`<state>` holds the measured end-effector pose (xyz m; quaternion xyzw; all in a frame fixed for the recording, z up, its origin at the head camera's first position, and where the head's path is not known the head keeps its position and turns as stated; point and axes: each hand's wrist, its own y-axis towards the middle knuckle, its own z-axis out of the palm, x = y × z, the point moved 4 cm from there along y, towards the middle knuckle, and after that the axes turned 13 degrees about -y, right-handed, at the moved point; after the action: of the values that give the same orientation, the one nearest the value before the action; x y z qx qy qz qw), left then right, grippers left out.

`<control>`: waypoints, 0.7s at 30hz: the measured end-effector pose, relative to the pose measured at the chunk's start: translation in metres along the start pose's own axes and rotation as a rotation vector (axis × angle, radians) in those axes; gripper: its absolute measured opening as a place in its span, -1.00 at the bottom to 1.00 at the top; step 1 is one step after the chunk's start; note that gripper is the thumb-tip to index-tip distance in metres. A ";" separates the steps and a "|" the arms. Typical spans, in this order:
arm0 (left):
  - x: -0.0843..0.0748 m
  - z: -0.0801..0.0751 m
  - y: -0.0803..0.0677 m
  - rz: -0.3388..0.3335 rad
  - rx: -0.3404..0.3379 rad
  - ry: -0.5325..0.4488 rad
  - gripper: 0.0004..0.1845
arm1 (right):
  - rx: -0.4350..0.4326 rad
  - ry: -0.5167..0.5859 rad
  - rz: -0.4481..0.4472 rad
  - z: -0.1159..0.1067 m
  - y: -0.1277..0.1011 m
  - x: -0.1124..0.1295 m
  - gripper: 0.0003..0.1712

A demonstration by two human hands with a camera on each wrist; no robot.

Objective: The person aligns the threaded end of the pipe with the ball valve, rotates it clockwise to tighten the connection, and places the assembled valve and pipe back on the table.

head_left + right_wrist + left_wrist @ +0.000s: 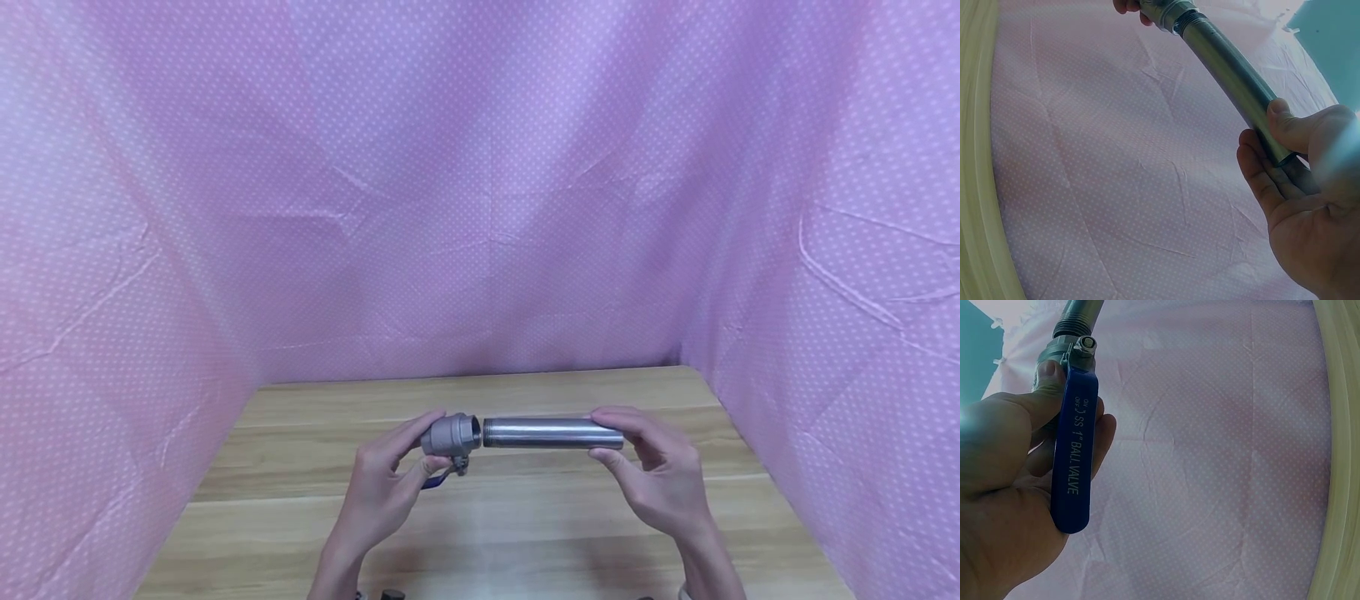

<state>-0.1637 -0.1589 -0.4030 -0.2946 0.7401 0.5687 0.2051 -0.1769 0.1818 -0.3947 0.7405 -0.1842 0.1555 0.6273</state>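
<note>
My left hand (386,479) grips a grey metal ball valve (450,435) between thumb and fingers, its threaded opening facing right. The valve's blue lever (1074,450), lettered "SS 1" BALL VALVE", runs back along the palm in the left wrist view. In my right hand (656,471) a shiny steel pipe (543,432) is pinched near its right end, thumb below and fingers above in the head view. The pipe's threaded end (489,432) points at the valve's opening, lined up with it, a narrow gap showing between them. Both are held up over the table.
A wood-grain table (510,517) lies beneath the hands. Pink dotted cloth (480,208) hangs behind it and on both sides. A small dark object (392,594) shows at the bottom edge of the head view.
</note>
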 end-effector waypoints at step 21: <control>-0.001 0.003 0.001 0.056 0.059 0.030 -0.32 | 0.042 0.001 -0.036 0.004 -0.001 -0.001 -0.45</control>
<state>-0.1634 -0.1558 -0.4026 -0.2759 0.7675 0.5477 0.1866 -0.1773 0.1778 -0.3968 0.7567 -0.1672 0.1483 0.6144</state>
